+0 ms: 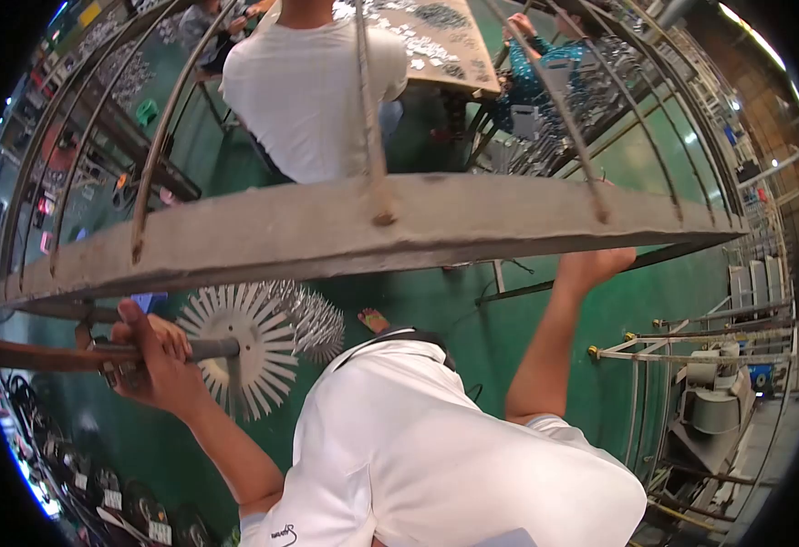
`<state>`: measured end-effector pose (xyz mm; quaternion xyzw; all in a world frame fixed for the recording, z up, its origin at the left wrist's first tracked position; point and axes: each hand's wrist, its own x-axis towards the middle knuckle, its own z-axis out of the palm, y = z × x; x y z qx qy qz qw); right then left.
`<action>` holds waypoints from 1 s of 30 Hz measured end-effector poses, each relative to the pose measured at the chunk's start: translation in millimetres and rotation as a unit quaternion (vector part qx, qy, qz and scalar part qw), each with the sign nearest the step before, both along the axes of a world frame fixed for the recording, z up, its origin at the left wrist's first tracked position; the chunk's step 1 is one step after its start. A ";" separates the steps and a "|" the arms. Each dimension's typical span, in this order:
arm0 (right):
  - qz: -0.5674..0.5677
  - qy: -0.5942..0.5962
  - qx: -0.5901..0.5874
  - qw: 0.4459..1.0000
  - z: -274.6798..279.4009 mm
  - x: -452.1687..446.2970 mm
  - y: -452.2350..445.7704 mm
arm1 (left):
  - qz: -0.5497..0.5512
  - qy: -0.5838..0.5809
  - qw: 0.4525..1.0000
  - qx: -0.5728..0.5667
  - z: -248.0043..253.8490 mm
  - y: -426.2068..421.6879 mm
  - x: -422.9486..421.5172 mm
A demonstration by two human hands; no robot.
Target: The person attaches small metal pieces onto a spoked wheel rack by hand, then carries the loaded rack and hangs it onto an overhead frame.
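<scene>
The barred frame point(281, 223) I'm watching seems to be being steadied: left hand point(164, 369) curls its fingers round a metal fitting point(100, 345); right hand point(598, 266) meets the rail, closure hidden. Shifting it would need both together.

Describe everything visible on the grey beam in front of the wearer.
The grey beam looks like metal, dull and scuffed, with an uneven lower edge. It spans most of the view roughly level, bowed perhaps by the lens. Thin, rusty-looking rods meet it at intervals and run toward the top of the picture. The right hand is at its underside near the right end, its fingers largely hidden. The left hand is below its left end; contact there is unclear.
</scene>
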<state>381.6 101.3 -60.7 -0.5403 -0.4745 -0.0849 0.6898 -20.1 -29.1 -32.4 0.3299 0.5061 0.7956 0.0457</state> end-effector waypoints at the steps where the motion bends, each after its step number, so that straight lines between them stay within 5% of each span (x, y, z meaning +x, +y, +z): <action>1: 0.015 0.002 -0.020 1.000 -12.2 5.3 -6.9 | 0.002 -0.009 1.000 0.000 -2.6 0.6 -1.7; 7: 0.267 0.170 -0.090 0.944 -36.8 -12.7 -32.0 | -0.014 0.009 1.000 -0.004 -4.2 1.3 -5.2; 9: 0.368 0.169 -0.126 0.906 -42.2 -26.2 -32.8 | -0.023 -0.053 0.998 0.005 0.9 1.3 2.5; 15: 0.514 0.076 -0.243 0.819 -63.8 -59.4 -28.2 | -0.025 0.023 0.999 0.007 3.1 1.3 3.9; 19: 0.638 0.085 -0.291 0.708 -72.6 -94.7 -30.9 | -0.034 -0.037 0.999 0.011 7.5 1.0 8.0; 25: 0.734 0.061 -0.323 0.594 -80.8 -135.0 -41.7 | -0.009 -0.030 0.999 -0.002 13.7 1.4 9.2; 30: 0.752 0.041 -0.347 0.559 -95.3 -148.9 -44.9 | 0.029 0.015 0.999 -0.017 16.9 1.5 11.0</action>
